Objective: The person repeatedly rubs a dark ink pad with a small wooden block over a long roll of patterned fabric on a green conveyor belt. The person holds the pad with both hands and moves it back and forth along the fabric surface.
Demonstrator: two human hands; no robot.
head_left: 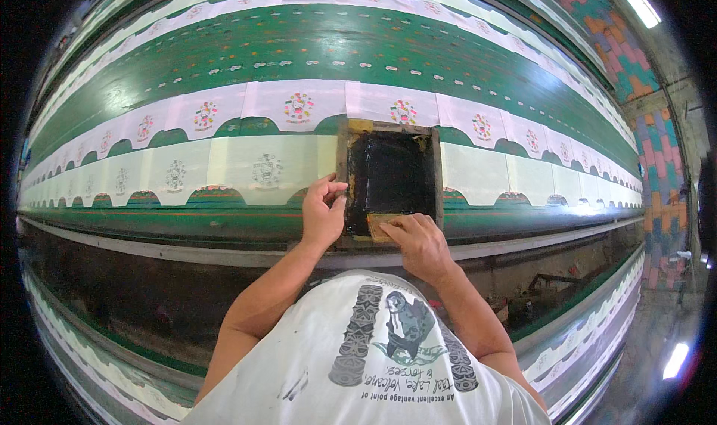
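A wooden screen-printing frame [438, 175] lies over a row of pale cloth pieces [478, 171] on the green table. Its mesh is dark with black ink [401, 172]. My left hand [323, 214] is closed on the frame's left rail, with the thumb and fingers at its edge. At the frame's near end, my right hand [426, 246] grips a wooden squeegee [381, 223], which sits inside the frame. Left of the frame, the pale pieces carry black line prints [267, 169]; those to the right look blank.
Pinkish cloth pieces [299, 107] with coloured prints line the far side of the green table [299, 44]. A pale rail [224, 255] runs along its near edge. More cloth-covered tables stand beyond and behind me. A patterned floor [665, 178] shows at right.
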